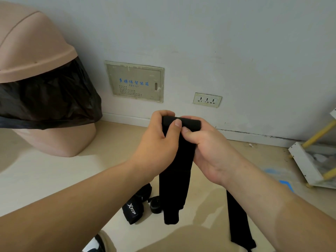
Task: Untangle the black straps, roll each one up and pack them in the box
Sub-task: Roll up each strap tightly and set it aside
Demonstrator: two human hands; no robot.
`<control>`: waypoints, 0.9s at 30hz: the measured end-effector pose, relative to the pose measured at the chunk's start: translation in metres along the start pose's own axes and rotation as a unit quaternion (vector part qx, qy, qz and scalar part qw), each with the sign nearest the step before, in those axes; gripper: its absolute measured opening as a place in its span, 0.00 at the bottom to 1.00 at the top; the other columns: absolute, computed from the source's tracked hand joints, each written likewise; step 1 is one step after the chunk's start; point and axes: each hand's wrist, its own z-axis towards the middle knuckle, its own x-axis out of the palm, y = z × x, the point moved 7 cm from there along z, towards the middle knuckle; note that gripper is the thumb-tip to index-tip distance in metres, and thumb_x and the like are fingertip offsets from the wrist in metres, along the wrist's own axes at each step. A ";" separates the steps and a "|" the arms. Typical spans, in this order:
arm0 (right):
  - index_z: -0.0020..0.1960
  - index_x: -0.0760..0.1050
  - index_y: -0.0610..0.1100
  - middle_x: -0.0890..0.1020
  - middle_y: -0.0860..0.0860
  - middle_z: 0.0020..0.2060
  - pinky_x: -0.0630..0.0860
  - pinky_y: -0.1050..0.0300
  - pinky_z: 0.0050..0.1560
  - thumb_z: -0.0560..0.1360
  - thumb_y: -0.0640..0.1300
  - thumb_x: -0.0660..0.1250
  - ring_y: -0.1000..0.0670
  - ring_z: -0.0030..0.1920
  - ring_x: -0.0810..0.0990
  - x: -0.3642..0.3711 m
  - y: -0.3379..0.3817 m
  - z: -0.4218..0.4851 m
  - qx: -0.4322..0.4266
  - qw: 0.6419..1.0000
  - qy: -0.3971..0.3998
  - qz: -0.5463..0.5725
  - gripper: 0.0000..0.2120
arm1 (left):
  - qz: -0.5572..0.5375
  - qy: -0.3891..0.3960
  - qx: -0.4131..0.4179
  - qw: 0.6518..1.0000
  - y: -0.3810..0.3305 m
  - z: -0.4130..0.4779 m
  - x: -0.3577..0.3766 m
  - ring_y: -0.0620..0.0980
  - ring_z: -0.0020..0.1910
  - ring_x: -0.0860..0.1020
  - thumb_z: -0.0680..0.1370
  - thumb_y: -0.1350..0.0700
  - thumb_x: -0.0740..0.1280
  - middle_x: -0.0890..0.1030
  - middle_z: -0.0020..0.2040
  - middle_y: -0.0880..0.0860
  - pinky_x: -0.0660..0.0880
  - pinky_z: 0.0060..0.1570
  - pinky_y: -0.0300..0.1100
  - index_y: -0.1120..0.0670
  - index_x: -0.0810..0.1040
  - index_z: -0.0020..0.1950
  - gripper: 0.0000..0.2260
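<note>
A black strap (175,160) hangs above the floor (54,179), its top end rolled and gripped by curled fingers (177,123) of the left hand (160,142) and right hand (209,151). Below lies a strap bundle (132,210) lettered roughly "XGP". A wall panel (135,81) reads "FZY-L1". The right forearm partly hides another strap (238,220).
</note>
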 end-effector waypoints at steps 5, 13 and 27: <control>0.62 0.78 0.51 0.88 0.49 0.55 0.80 0.38 0.68 0.84 0.43 0.68 0.46 0.59 0.86 -0.008 0.008 0.001 -0.014 0.992 -0.022 -0.124 0.08 | 0.074 0.027 0.025 0.997 -0.006 0.006 0.002 0.31 0.40 0.78 0.87 0.49 0.61 0.80 0.51 0.45 0.74 0.39 0.27 0.48 0.70 0.68 0.10; 0.63 0.80 0.44 0.88 0.43 0.55 0.84 0.43 0.56 0.82 0.38 0.67 0.42 0.56 0.88 -0.006 0.010 -0.005 -0.007 1.000 -0.022 -0.015 0.10 | 0.031 0.029 0.023 0.999 -0.011 0.002 0.004 0.38 0.43 0.80 0.87 0.48 0.61 0.81 0.51 0.47 0.77 0.38 0.31 0.46 0.71 0.67 0.09; 0.61 0.77 0.51 0.85 0.45 0.58 0.81 0.39 0.65 0.85 0.37 0.65 0.40 0.62 0.84 -0.008 0.007 0.000 -0.047 0.992 -0.016 -0.116 0.10 | 0.040 0.050 0.027 0.998 -0.007 -0.002 0.000 0.33 0.41 0.79 0.87 0.54 0.61 0.81 0.51 0.45 0.77 0.40 0.29 0.44 0.73 0.67 0.10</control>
